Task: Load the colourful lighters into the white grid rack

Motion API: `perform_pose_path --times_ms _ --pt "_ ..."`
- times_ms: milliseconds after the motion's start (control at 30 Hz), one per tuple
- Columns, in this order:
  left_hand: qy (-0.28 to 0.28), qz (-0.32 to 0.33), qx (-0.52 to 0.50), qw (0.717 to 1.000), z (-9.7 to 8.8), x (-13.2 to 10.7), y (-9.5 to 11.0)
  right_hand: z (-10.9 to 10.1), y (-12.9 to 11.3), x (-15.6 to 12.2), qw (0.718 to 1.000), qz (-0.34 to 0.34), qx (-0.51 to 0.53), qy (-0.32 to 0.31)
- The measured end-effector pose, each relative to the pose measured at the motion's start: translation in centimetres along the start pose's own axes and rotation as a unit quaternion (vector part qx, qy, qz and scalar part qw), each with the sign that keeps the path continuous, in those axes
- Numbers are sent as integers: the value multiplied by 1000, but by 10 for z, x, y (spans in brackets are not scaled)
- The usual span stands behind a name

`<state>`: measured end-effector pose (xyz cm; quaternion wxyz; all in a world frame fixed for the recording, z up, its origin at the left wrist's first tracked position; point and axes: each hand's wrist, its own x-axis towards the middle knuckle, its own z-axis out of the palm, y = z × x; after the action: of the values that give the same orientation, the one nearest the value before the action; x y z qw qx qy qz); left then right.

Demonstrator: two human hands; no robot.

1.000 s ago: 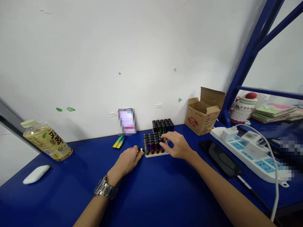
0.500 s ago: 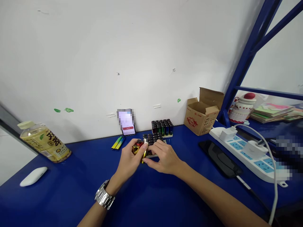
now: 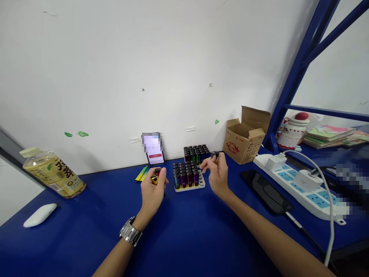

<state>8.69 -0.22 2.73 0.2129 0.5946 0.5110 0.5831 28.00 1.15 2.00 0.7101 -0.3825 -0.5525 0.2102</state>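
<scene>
Left hand [image 3: 153, 192]: fingers curled nearly closed round gold-and-red cylinders [image 3: 155, 179], left of front tray [image 3: 190, 189], gap between. Right hand [image 3: 218, 176]: fingers bent, nearly closed on dark-ended piece [image 3: 215, 154], mostly hidden; hand just beside tray's right edge. Tray: dark-topped cylinders [image 3: 189, 179] upright in rows; open slots [image 3: 201, 178] along right end. Rear block [image 3: 196, 150] near wall [image 3: 178, 77]. Right side tighter: carton [image 3: 240, 144], black phone [image 3: 266, 192]. Blue tabletop [image 3: 184, 234] spreads between forearms.

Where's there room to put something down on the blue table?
Between the two forearms, in front of the nearer white tray, the blue tabletop is bare. There's another patch between the bottle and the left hand. It's crowded on the right: cardboard box, dark phone, power strip.
</scene>
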Motion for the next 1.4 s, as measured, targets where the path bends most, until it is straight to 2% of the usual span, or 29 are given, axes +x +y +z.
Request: perform_pose_path --times_ms 133,267,333,400,533,700,833,900,967,1067,1200,1267,1400 --pt "-6 -39 -2 999 -1 8 -18 -10 20 16 985 149 88 11" --pt "-30 -95 -9 995 -1 9 -29 -15 32 21 945 298 134 -33" --pt "-39 -107 -8 993 0 9 -32 -14 35 21 928 340 146 -31" --pt "-47 -107 1 993 0 8 -34 -11 37 20 925 352 146 -4" --pt "-56 -105 19 993 1 8 -35 -5 39 17 928 344 137 31" --pt "-56 -114 29 991 1 7 -34 -3 39 13 931 343 127 1" --pt "-63 -112 52 990 1 8 -36 -4 41 11 939 325 110 8" --pt "-66 -111 61 990 0 8 -39 -4 44 10 943 314 106 -16" --pt "-68 -109 68 989 0 8 -40 -6 47 10 956 274 91 -56" --pt "-72 -107 69 989 0 8 -41 -9 51 10 980 168 12 -104" --pt "-76 -107 71 989 0 8 -40 -12 56 10 984 46 -128 -111" --pt "-78 -108 77 988 0 8 -40 -14 59 10 982 38 -142 -122" --pt "-82 -108 85 987 0 7 -41 -15 64 9 982 63 -109 -141"
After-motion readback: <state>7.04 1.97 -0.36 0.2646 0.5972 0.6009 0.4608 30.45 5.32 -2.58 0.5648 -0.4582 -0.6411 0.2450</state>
